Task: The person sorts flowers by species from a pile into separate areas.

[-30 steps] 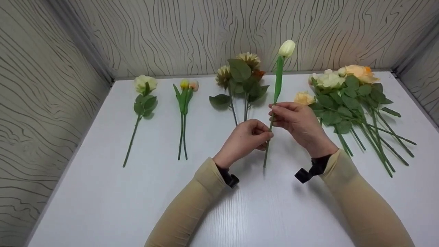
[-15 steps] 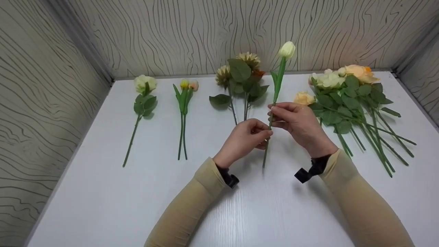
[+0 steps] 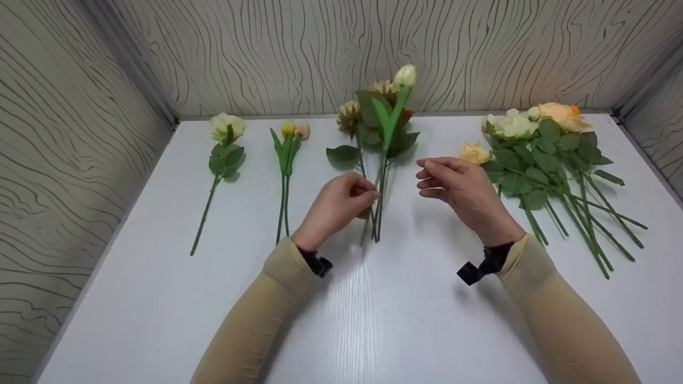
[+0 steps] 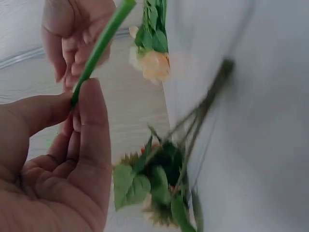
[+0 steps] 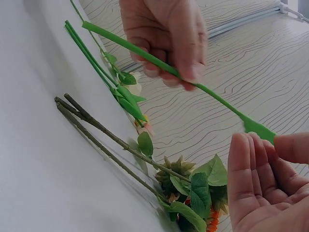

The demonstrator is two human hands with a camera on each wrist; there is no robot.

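Pinched in the left hand (image 3: 339, 202), the white tulip (image 3: 390, 128) overlaps the middle flower cluster (image 3: 368, 114), its long axis slanting, bloom toward the wavy-lined back wall (image 3: 267, 53) and slightly right; its height above the white counter (image 3: 384, 314) is hard to judge. The right hand (image 3: 467, 194) stands apart, fingers relaxed.

A glossy table (image 3: 405, 314) gleams at 6 o'clock, with matt cloth sleeves (image 3: 248, 314), a smooth, plastic-looking tulip (image 3: 394, 120) at 1, fabric-like roses (image 3: 515, 125) at 2 and a wood-patterned wall (image 3: 299, 53) at 12.
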